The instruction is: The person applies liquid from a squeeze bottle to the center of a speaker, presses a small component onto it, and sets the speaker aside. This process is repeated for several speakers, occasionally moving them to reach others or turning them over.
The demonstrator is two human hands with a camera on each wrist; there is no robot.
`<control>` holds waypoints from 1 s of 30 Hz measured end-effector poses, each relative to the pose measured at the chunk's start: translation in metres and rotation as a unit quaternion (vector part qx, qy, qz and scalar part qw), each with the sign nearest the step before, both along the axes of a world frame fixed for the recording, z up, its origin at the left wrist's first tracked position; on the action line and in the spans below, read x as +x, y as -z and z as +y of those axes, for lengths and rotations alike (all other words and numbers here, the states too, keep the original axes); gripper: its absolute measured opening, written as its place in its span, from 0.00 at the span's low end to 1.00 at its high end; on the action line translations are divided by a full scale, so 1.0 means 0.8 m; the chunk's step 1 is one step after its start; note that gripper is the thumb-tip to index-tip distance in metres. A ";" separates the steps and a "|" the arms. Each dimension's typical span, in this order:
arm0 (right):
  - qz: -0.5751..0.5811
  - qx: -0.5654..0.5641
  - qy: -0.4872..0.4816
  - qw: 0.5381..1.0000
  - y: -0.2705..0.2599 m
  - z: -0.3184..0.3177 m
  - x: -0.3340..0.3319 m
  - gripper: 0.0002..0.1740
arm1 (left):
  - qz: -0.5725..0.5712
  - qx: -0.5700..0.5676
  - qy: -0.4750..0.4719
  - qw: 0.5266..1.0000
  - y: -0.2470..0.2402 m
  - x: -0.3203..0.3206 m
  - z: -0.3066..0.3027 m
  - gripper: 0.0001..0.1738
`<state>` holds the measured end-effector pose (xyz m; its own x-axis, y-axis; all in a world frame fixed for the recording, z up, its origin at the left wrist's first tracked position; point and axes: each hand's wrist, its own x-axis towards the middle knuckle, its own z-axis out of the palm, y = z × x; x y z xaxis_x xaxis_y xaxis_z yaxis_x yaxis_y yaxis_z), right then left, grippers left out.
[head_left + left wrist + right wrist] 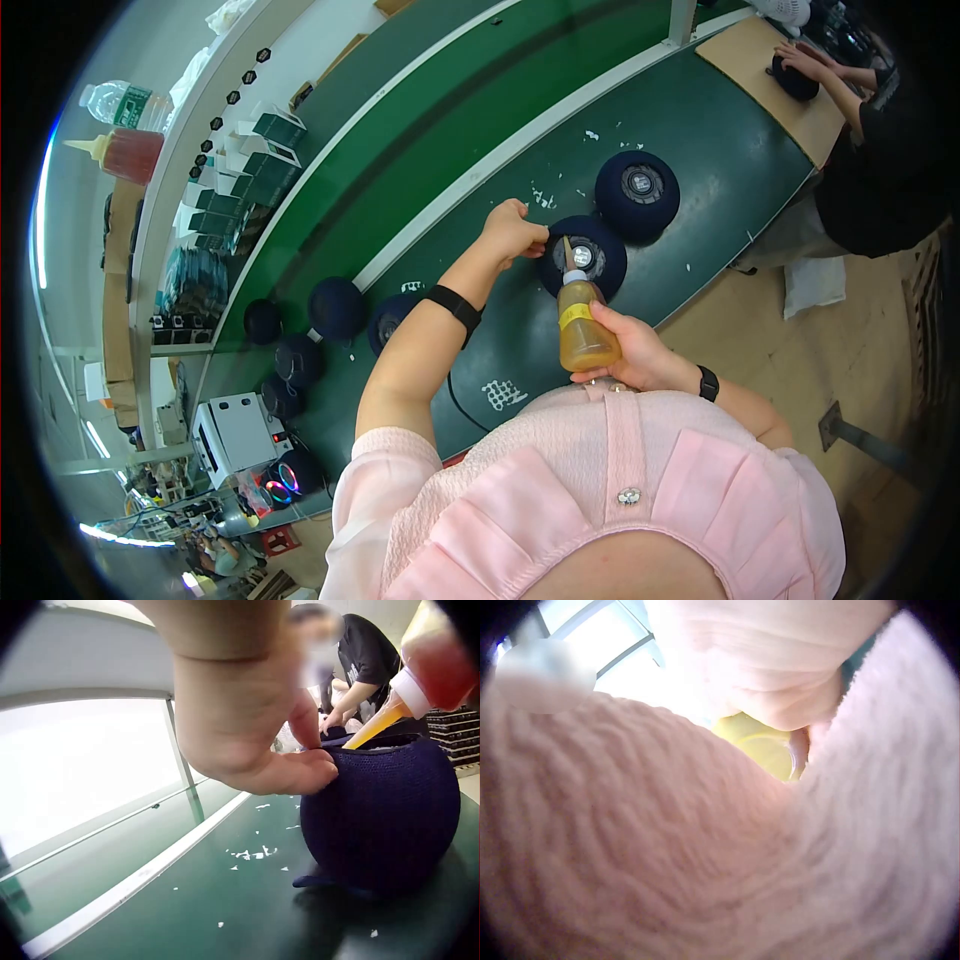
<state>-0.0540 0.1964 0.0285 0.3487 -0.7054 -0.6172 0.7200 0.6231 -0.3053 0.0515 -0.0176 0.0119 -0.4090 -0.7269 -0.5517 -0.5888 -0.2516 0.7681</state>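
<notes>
A round, navy fabric-covered ball-shaped unit [612, 275] with a silver centre in its open top stands on the green table in front of me. My left hand [512, 236] pinches the rim of its dark fabric between thumb and finger, clearest in the left wrist view, where the ball [382, 821] fills the right side. My right hand [642, 350] grips a squeeze bottle [585, 347] of amber liquid with a yellow label, tilted so that its pointed nozzle [375, 726] reaches the open top by the rim. Clothing hides most of the right wrist view.
A second navy ball [612, 196] sits just beyond, and several more, such as this one [338, 306], line the left. White scraps [503, 394] lie on the table [700, 130]. Another person [905, 150] works at a cardboard sheet [745, 60]. A white machine [238, 436] stands far left.
</notes>
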 end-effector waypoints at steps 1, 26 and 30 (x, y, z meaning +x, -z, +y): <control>-0.018 -0.010 0.004 1.000 0.000 0.000 0.000 0.24 | 0.016 0.026 -0.018 0.999 -0.001 0.001 0.003 0.21; -0.039 0.011 0.008 0.999 0.014 0.000 -0.001 0.23 | 0.052 -0.011 -0.064 0.997 0.013 0.006 0.019 0.21; -0.033 0.012 -0.003 0.999 0.016 0.006 -0.006 0.24 | 0.051 -0.032 -0.055 0.997 0.011 0.004 0.021 0.21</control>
